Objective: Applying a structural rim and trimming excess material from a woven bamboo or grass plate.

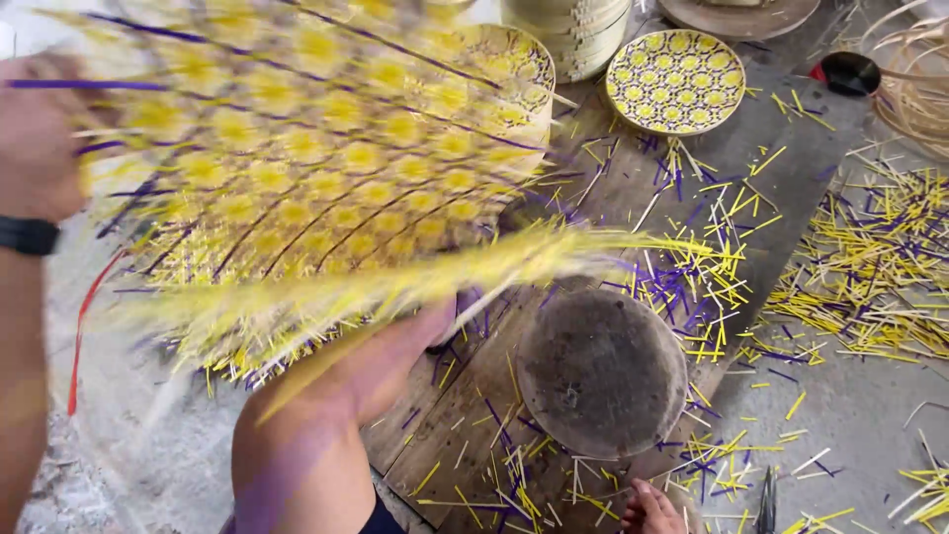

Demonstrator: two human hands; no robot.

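Soft, even daylight lit the scene; shadows were faint; there was no strong glare; the big yellow and purple woven mat (297,168) was smeared with motion blur; the small round yellow patterned lid (676,81) and the scattered yellow and purple strips (870,267) looked sharp.

woven mat (326,148) – dyed straw, matt | board (465,415) – rough wood

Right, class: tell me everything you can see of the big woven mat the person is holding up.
The woven mat is a large, flat-looking sheet of thin strips, yellow and pale with purple lines, patterned in repeating yellow flower-like spots. Loose strip ends fringe its lower edge. It is blurred by motion, held tilted above the wooden board. The left hand grips its left edge; the right hand meets the fringe underneath. It hides part of a matching round basket behind.
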